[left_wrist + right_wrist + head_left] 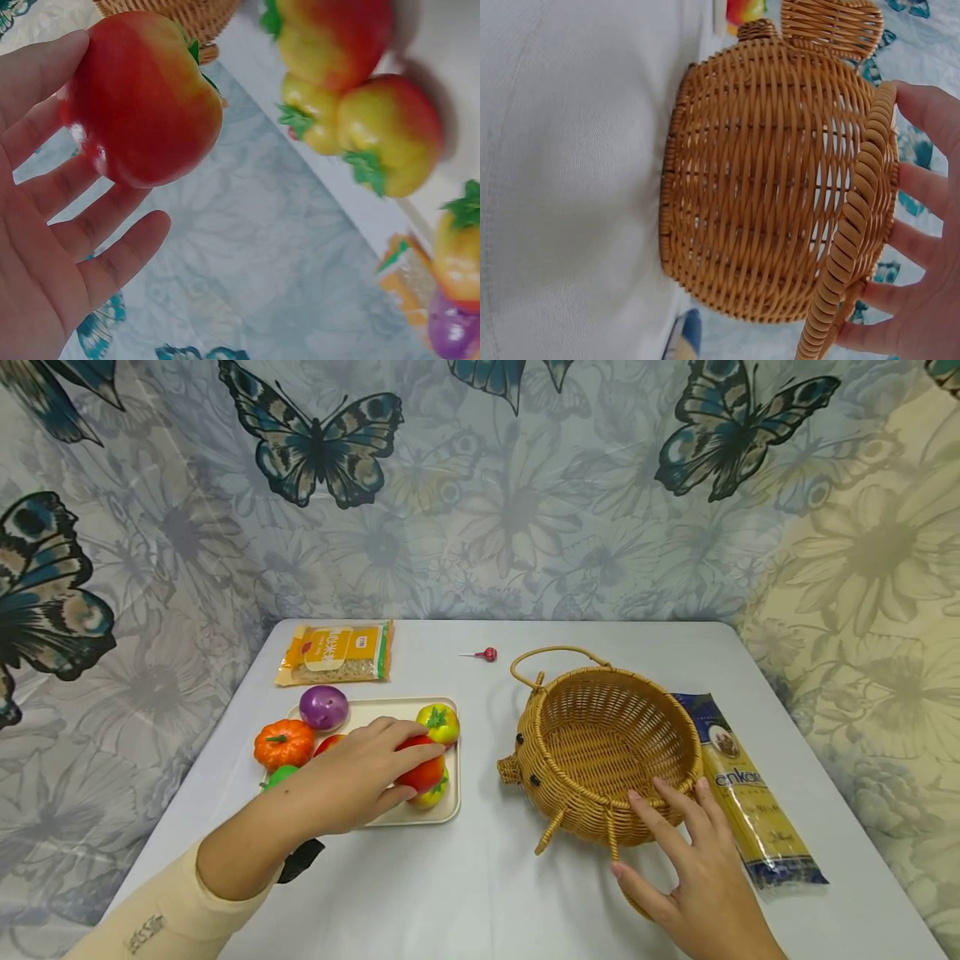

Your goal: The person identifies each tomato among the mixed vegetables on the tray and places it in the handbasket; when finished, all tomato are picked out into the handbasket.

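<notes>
My left hand (348, 781) grips a red-and-yellow tomato (423, 770) over the right part of a cream tray (386, 707). In the left wrist view that tomato (142, 101) shows green leaves and seems apart from the other pieces. Two yellow-green fruits, one behind (440, 723) and one partly covered (432, 795), lie beside it. My right hand (697, 868) touches the near rim of a wicker animal-shaped basket (577, 814), fingers fairly straight. Its thumb lies by the basket's near handle (859, 195). The basket is empty inside.
A purple vegetable (324, 707), an orange pumpkin (284, 744) and a green piece (281, 775) sit at the tray's left. Behind stand a yellow grain bag (341, 653) and a red-handled pointed tool (489, 654). A blue-and-gold packet (757, 802) lies right of the basket.
</notes>
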`<action>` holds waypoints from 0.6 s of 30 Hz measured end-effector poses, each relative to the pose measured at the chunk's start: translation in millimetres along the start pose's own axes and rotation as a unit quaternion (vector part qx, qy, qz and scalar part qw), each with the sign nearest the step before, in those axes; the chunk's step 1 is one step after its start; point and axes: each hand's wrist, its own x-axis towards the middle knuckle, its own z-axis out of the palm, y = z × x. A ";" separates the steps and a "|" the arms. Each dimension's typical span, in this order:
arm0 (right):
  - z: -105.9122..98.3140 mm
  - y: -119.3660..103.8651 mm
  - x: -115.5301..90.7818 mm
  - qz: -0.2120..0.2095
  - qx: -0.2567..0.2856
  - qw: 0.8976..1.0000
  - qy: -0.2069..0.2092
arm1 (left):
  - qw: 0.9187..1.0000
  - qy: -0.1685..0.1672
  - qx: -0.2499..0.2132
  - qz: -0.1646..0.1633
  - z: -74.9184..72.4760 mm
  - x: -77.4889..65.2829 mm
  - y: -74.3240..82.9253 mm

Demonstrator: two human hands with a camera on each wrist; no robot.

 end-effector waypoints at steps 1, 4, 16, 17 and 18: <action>0.0 -0.1 0.0 0.001 0.001 1.000 -0.001 | 1.000 0.002 0.001 0.006 -2.0 2.3 1.0; -0.1 -0.1 -0.2 0.003 0.003 1.000 -0.003 | 1.000 0.001 0.005 0.014 -8.0 9.1 4.3; 1.3 1.6 -0.9 0.003 0.004 1.000 -0.003 | 0.997 0.025 0.018 0.074 -30.5 40.7 17.6; 1.5 1.6 -1.0 0.003 0.004 1.000 -0.002 | 0.996 0.027 0.016 0.078 -31.6 43.1 18.2; 1.7 1.6 -1.2 0.003 0.003 1.000 -0.002 | 0.996 0.028 0.014 0.082 -32.7 45.6 18.7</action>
